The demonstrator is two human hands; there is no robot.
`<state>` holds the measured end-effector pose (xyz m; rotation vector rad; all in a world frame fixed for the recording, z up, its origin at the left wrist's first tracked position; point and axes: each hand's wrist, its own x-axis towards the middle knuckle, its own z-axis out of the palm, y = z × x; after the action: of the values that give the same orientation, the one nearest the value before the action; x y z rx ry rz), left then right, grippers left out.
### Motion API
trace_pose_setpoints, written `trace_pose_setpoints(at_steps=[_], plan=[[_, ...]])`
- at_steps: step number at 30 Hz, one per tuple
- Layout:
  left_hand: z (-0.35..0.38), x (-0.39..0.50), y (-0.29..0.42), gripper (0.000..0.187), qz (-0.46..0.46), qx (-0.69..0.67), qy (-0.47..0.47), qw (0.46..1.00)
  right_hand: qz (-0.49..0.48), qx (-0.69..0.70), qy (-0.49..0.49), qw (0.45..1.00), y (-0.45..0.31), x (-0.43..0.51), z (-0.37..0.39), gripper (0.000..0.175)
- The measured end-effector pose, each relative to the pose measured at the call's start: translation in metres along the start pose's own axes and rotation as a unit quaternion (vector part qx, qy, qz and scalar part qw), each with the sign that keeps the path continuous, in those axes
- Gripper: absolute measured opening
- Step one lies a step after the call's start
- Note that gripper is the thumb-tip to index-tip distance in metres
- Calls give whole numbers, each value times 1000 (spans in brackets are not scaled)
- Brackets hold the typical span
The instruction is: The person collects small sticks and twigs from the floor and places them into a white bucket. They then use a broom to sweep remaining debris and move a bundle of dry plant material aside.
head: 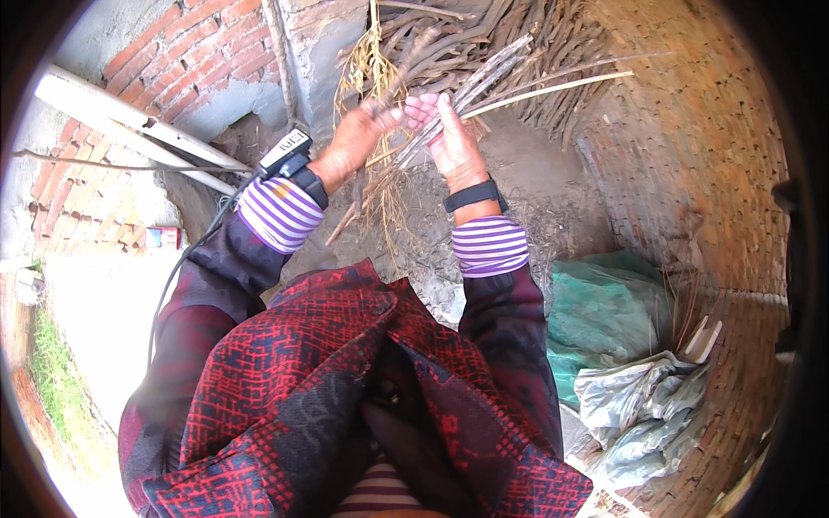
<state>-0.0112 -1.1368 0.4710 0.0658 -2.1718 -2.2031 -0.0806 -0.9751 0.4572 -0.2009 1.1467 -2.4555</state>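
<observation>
My left hand (363, 133) is closed round a brown stick (414, 61), whose upper end is blurred. Close to its right, my right hand (447, 133) holds a loose bundle of thin dry sticks (495, 68) across the palm, with the thumb up against them. The bundle slants from upper right down to lower left, and one pale peeled stick (550, 89) in it reaches farther right. Behind my left hand, a dry yellowish plant stalk with leaves (372, 61) stands near the wall corner. Between the forearms, the lower stick ends hang over the dirt floor.
A large pile of dry branches (570, 78) lies ahead against the brick wall (686, 149). White pipes (139, 126) lean at the left, near an upright pole (280, 65). At lower right are a green plastic sheet (602, 311) and pale crumpled sacks (641, 401). A cable (175, 272) runs along my left arm.
</observation>
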Motion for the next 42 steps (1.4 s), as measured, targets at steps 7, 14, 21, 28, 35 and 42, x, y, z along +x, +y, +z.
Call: trace_pose_setpoints(at_steps=[7, 14, 21, 28, 35, 42], plan=[[-3, -12, -28, 43, 44, 209, -59, 975, -18, 128, 76, 989, -11, 7, 0, 31], [-28, -11, -37, 38, 102, 159, -109, 976, -45, 134, 110, 984, -25, -1, -21, 35], [-27, -7, -39, 26, 114, 86, -188, 972, -127, 54, 160, 978, -39, -18, -22, 41], [-41, 5, -39, 21, 92, 119, -168, 974, -254, -528, 349, 731, -72, -55, -20, 34], [-49, 9, -42, 19, 146, 216, -187, 947, -256, -899, 54, 352, -106, -65, -29, 33], [-60, 15, -31, 30, 199, 391, -128, 889, -146, -893, -31, 425, -77, -83, -44, 30]])
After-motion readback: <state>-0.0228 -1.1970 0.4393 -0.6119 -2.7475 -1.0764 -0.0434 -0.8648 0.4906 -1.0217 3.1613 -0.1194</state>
